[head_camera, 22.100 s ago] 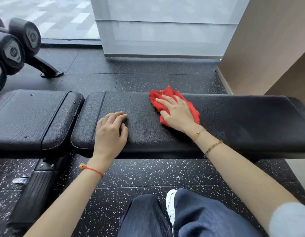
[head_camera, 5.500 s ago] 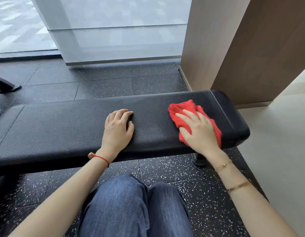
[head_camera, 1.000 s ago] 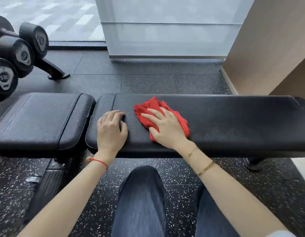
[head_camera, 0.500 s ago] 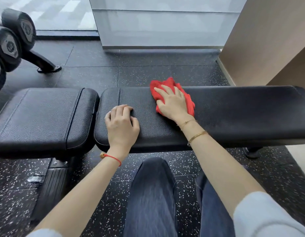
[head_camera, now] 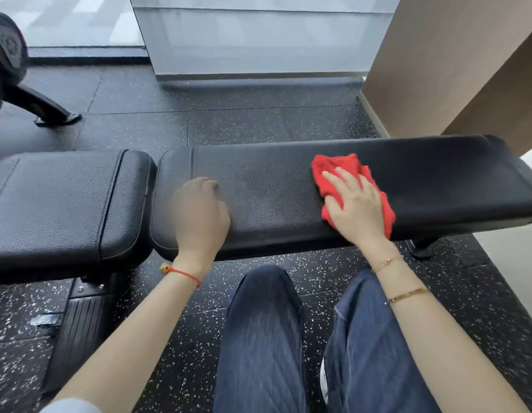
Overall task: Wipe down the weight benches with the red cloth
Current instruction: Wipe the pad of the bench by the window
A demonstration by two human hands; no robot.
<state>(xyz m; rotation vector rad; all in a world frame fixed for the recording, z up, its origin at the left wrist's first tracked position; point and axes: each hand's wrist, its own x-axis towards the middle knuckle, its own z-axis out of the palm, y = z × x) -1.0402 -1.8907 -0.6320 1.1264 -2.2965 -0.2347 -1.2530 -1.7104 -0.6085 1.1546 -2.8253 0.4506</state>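
Observation:
A long black padded bench back (head_camera: 273, 189) runs across the view, with the shorter seat pad (head_camera: 65, 204) joined at its left. The red cloth (head_camera: 333, 168) lies on the right part of the long pad. My right hand (head_camera: 357, 207) presses flat on the cloth with fingers straight and spread. My left hand (head_camera: 200, 216) rests on the pad near its left end, fingers curled under and holding nothing. About a hand's width of bare pad separates the two hands.
A dumbbell rack (head_camera: 8, 64) with its foot on the floor stands at the far left. A brown wall panel (head_camera: 452, 70) rises behind the bench's right end. My legs in jeans (head_camera: 264, 338) are in front of the bench on speckled black flooring (head_camera: 259, 114).
My right hand has slid the red cloth to the right along the pad, from near my left hand to the right part. My left hand stays near the pad's left end.

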